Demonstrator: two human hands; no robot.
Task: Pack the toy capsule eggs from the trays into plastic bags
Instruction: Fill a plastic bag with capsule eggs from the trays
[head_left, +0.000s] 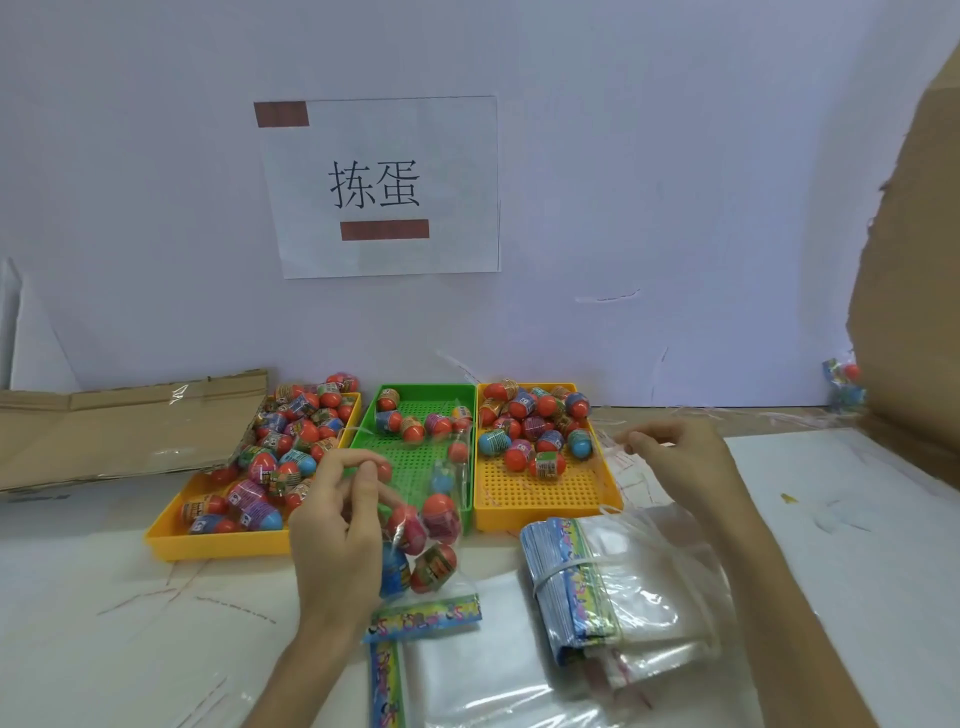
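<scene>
Three perforated trays sit side by side on a white tabletop (104, 597) against a white wall: left yellow tray (171, 540) heaped with capsule eggs (298, 415), green tray (415, 467) holding a scattered few, right yellow tray (545, 499) about half covered. One paper sign (384, 187) hangs on the wall under two brown tape strips; cardboard lies at far left and stands at right. Left hand (337, 525) pinches the top of one clear bag (426, 561) with curled fingers; at least four eggs sit inside, before the green tray. Right hand (675, 457) has fingers curled, tips pinching a thin clear strip (618, 447). One banded bag bundle (597, 587) lies beside one flat empty bag (467, 670); one packed bag (844, 384) rests far right.
</scene>
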